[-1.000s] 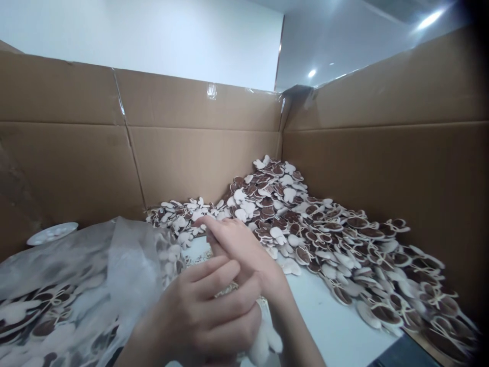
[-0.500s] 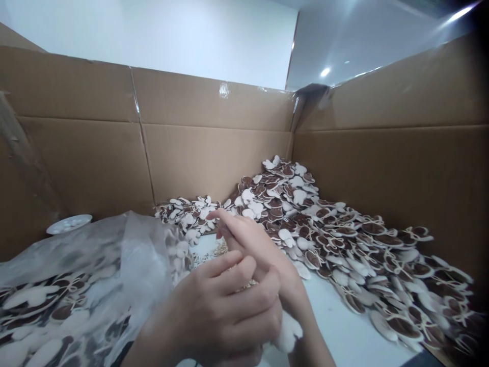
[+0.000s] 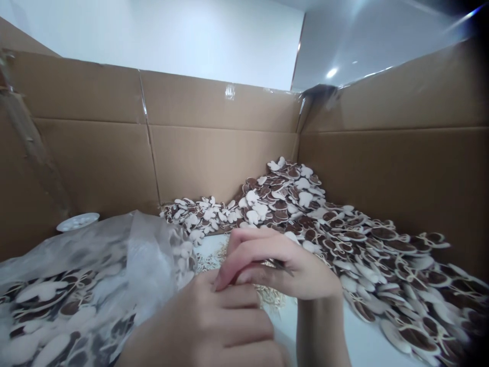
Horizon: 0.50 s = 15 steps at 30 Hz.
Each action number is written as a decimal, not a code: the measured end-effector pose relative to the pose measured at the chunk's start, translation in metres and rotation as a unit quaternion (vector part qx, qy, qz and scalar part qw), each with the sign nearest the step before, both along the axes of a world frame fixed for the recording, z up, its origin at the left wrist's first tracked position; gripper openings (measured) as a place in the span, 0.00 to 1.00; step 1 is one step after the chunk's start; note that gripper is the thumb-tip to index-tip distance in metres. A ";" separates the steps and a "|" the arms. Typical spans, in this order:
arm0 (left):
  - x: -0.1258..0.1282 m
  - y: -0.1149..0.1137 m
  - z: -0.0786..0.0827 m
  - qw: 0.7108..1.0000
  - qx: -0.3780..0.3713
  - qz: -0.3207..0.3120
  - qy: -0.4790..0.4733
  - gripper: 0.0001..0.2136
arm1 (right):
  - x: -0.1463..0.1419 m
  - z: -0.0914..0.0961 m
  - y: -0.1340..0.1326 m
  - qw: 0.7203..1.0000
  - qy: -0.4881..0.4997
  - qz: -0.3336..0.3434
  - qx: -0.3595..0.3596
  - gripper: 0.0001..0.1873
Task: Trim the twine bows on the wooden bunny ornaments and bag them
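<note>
The left hand (image 3: 225,322) is holding its fingers closely curled; the right hand (image 3: 263,255) is resting bent fingers against it at one o'clock. What they are gripping is hidden; I cannot tell. Brown-and-white pieces (image 3: 284,196) are lying piled from twelve to three o'clock, a plastic bag (image 3: 147,250) at ten.

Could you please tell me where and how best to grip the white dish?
I'd grip the white dish by its rim, from above: the plastic bag crowds its near side, the cardboard wall stands behind, and white pieces lie inside.
</note>
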<state>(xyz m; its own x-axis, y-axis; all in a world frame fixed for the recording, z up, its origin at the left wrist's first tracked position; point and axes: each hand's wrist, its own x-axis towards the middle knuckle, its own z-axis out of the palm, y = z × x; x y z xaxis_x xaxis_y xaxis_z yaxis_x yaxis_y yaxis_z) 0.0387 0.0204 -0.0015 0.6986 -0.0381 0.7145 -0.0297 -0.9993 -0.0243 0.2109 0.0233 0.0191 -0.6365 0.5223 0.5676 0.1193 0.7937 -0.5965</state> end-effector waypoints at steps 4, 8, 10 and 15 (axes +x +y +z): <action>-0.005 0.003 0.001 0.999 -0.024 -0.040 0.001 0.21 | -0.006 0.000 0.005 1.000 0.026 0.000 -0.016 0.07; -0.005 0.008 0.008 0.998 -0.009 -0.062 -0.007 0.21 | -0.012 -0.001 0.005 0.999 0.034 -0.010 -0.026 0.07; -0.005 0.008 0.012 0.999 -0.007 -0.047 0.000 0.20 | -0.014 -0.003 0.003 0.998 0.048 -0.017 -0.047 0.07; -0.041 0.008 -0.012 0.995 -0.069 -0.041 -0.063 0.16 | -0.009 -0.008 0.001 0.981 0.173 -0.020 -0.092 0.07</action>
